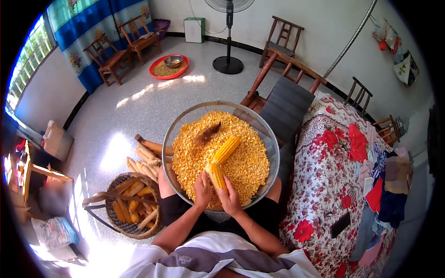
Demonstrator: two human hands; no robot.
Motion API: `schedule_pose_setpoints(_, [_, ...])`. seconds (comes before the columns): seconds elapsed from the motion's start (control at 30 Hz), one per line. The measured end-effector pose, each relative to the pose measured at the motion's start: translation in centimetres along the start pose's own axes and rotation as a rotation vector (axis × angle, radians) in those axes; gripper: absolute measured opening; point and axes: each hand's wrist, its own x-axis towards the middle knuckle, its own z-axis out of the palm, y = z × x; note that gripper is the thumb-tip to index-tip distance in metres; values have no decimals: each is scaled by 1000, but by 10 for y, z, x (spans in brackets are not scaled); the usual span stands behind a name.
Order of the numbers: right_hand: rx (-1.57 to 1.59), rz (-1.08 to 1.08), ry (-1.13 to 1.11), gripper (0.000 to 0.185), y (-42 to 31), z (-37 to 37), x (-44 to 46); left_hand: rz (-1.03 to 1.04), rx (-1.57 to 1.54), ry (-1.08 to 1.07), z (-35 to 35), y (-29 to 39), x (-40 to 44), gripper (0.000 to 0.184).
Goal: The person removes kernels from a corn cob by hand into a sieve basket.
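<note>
Hands (229, 197) holding corncob (216, 175), long axis forward; far end angled left

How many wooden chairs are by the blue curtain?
2: the left chair, nearer the window, and the right chair, nearer the standing fan. Others could be hidden behind the curtain.

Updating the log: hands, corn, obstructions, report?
Right hand holding corn cob, left hand against it. Looks partly stripped, above loose kernels. Second cob close at its far end, possibly obstructing.

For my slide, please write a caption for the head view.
Left hand and right hand hold a corn cob over loose kernels in a round basin, beside a woven basket.
</note>
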Motion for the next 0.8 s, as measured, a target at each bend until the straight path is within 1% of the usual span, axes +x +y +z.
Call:
schedule_pose_setpoints(0.03, [1,5,-4,56,-1,-1,-1,-9,7,-8,0,4,1,43])
schedule_pose_setpoints(0.07, [132,119,-26,56,-1,-2,-2,-16,9,-7,-1,7,0,43])
schedule_pose_setpoints(0.1, [264,232,-47,56,-2,-3,-2,-42,-71,-38,-2,11,1,43])
schedule_pose_setpoints(0.13, [264,236,-48,56,-2,-2,-1,-65,-152,-69,-1,14,2,42])
schedule_pose_setpoints(0.2, [83,36,-2,56,1,-2,0,-74,-180,-43,2,17,7,39])
schedule_pose_setpoints(0.27, [22,17,-8,57,1,-2,-1,-4,-120,-15,4,26,12,38])
schedule_pose_setpoints(0.3, [-38,-5,-14,58,1,-1,-2,-43,-114,-56,3,20,16,38])
schedule_pose_setpoints(0.43, [-85,17,13,57,7,2,-4,-105,-113,-109,2,11,21,41])
schedule_pose_setpoints(0.5, [-140,-24,-4,58,9,3,-4,75,96,-39,-2,13,19,45])
schedule_pose_setpoints(0.63, [-79,30,-43,59,11,4,-6,22,106,28,-2,-7,19,46])
schedule_pose_setpoints(0.73, [-140,-19,-37,59,7,4,-3,-5,29,36,-3,-12,22,47])
schedule_pose_setpoints(0.8, [-152,-24,-39,58,0,4,-3,-155,-198,-46,-7,-9,21,47])
